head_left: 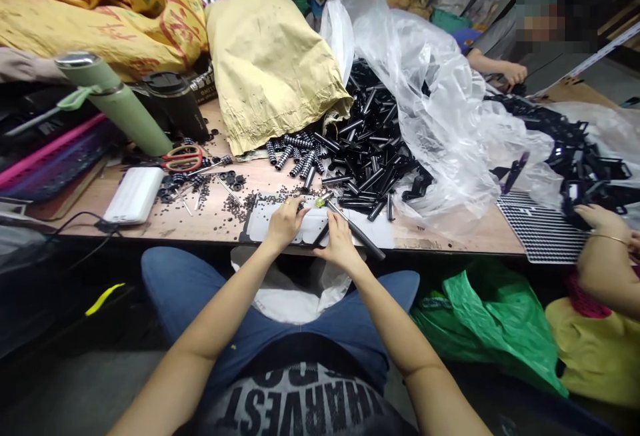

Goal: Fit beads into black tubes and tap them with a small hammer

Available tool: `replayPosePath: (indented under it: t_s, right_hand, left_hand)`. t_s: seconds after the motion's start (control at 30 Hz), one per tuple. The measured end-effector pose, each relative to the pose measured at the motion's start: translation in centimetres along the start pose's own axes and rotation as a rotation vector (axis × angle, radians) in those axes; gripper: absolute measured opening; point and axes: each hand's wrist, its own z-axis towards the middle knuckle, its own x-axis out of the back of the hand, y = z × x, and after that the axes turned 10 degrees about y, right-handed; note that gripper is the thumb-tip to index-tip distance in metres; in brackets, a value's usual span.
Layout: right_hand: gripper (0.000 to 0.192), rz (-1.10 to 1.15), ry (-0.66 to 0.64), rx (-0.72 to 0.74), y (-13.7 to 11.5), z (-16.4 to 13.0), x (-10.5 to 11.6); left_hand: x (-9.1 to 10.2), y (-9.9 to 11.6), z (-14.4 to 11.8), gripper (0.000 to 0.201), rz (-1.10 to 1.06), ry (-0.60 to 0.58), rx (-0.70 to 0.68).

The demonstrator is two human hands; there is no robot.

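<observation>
The left hand (285,224) bends its fingers over the pale mat (383,231); whether it pinches anything, I cannot tell. A black tube (321,234) lies between the hands, close by the right hand (341,241), whose grip is likewise unclear. Beyond slants a hammer-like tool (365,239).

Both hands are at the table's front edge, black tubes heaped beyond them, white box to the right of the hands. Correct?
Wrong side: the white box is to the left of the hands, as the head view shows. The left hand and right hand are at the table's front edge, with black tubes heaped beyond them.
</observation>
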Motion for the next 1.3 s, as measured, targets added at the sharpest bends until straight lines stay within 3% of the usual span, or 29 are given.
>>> replayPosePath:
  t_s: [0.2,0.33,0.43,0.53,0.7,0.8,0.9,1.0,1.07,1.2,1.3]
  right_hand:
    - [0.115,-0.031,0.024,-0.03,-0.3,-0.1,-0.3]
    - [0.107,-0.097,0.049,-0.036,-1.0,-0.2,-0.3]
    - [0.11,-0.091,0.067,-0.042,-1.3,-0.3,-0.5]
    - [0.114,-0.046,0.067,-0.062,-1.1,-0.3,-0.4]
    - [0.116,0.125,0.066,0.015,-0.2,-0.1,0.5]
    - [0.115,0.258,0.057,0.102,-0.2,0.1,1.3]
    - [0.115,0.363,0.061,0.2,-1.2,0.4,2.1]
    - [0.11,0.408,0.062,0.343,-2.7,0.8,2.9]
    - [0.106,0.405,0.057,0.434,-3.7,1.1,3.3]
    - [0.103,0.382,0.072,0.535,-4.5,1.6,3.7]
    - [0.104,0.396,0.071,0.537,-4.6,1.8,3.7]
  left_hand:
    - [0.3,-0.7,-0.7,0.034,0.23,-0.131,-0.072]
    - [0.7,-0.3,-0.9,0.044,0.367,-0.263,-0.256]
    - [0.6,0.4,-0.7,0.036,0.417,-0.352,-0.386]
    - [0.6,0.5,-0.5,0.028,0.413,-0.373,-0.39]
    - [1.1,-0.3,-0.5,0.037,0.242,-0.206,-0.167]
    - [1.4,-0.1,-0.5,0.039,-0.021,-0.114,-0.014]
    - [1.8,1.3,-0.2,0.044,-0.415,-0.043,0.303]
    - [2.3,3.1,0.3,0.051,-0.787,-0.1,0.713]
    - [2.5,4.2,0.5,0.046,-0.947,-0.074,0.891]
    - [2.7,5.6,0.6,0.037,-1.075,0.001,1.053]
    - [2.7,5.9,0.6,0.041,-1.093,0.035,1.049]
